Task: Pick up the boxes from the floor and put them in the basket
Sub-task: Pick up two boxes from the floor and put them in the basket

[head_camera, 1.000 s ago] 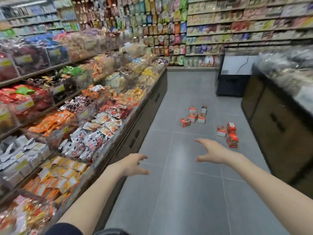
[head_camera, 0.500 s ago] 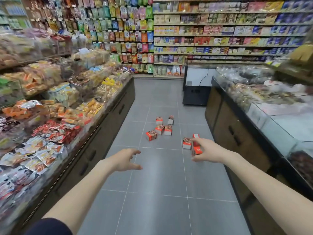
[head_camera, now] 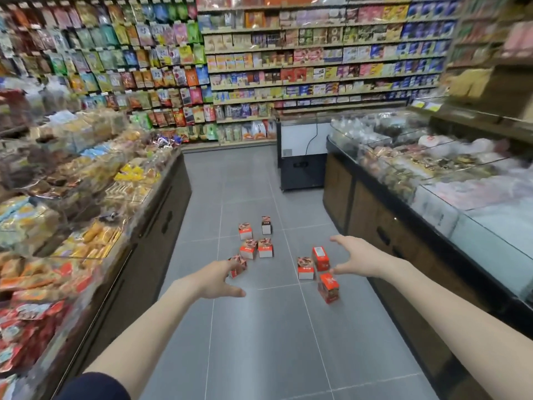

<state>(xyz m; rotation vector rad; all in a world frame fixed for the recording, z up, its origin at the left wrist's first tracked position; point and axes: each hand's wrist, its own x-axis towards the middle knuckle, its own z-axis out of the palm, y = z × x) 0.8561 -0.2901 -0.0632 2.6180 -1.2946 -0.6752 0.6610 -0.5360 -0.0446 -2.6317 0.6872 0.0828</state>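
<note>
Several small red and white boxes lie on the grey tiled floor of a shop aisle. One cluster [head_camera: 256, 246] sits mid-aisle; a second group of three [head_camera: 316, 262] lies to its right, the nearest box [head_camera: 328, 287] tilted. My left hand [head_camera: 215, 280] is stretched forward, fingers spread, holding nothing, partly covering one box [head_camera: 238, 265]. My right hand [head_camera: 356, 257] is stretched out, fingers apart and empty, in line with the right group. Both hands are well above the floor. No basket is in view.
A low display of snack packets [head_camera: 86, 215] lines the left side. A glass-topped counter [head_camera: 432, 197] runs along the right. A black and white chest cabinet [head_camera: 302, 160] stands at the aisle's end, before tall stocked shelves [head_camera: 317, 67].
The view has swung right and moved forward along the aisle; the boxes now appear closer and more central. Both arms stay stretched out with open hands.
</note>
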